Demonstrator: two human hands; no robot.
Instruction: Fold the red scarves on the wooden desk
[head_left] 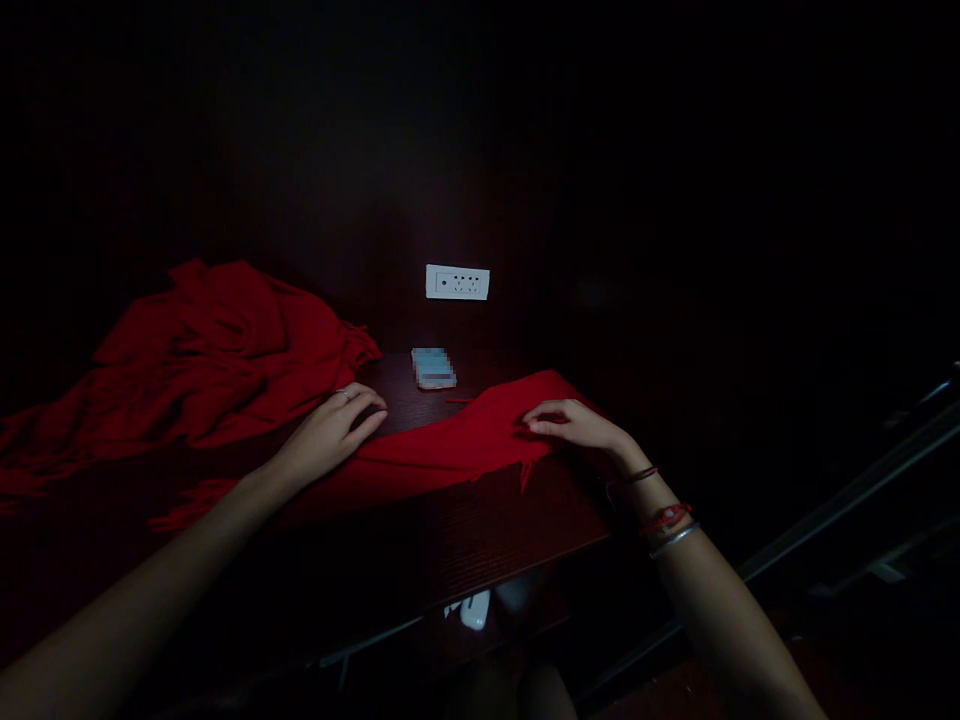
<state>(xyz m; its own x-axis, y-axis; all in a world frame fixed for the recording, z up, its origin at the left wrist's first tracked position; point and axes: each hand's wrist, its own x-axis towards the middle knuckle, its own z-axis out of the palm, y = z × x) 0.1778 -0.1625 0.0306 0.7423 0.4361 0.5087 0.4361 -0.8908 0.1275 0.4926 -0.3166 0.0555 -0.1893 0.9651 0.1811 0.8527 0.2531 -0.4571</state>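
A long red fringed scarf lies across a dark wooden table, bunched in a heap at the left. My left hand rests flat on the scarf near the middle, fingers stretched out, a ring on one finger. My right hand lies on the scarf's right end, fingers curled down onto the cloth. Red cords and a metal bangle circle my right wrist.
A phone lies on the table behind the scarf. A white wall socket sits on the dark back panel. The table's front edge runs just below my hands. White shoes show on the floor beneath. Surroundings are very dark.
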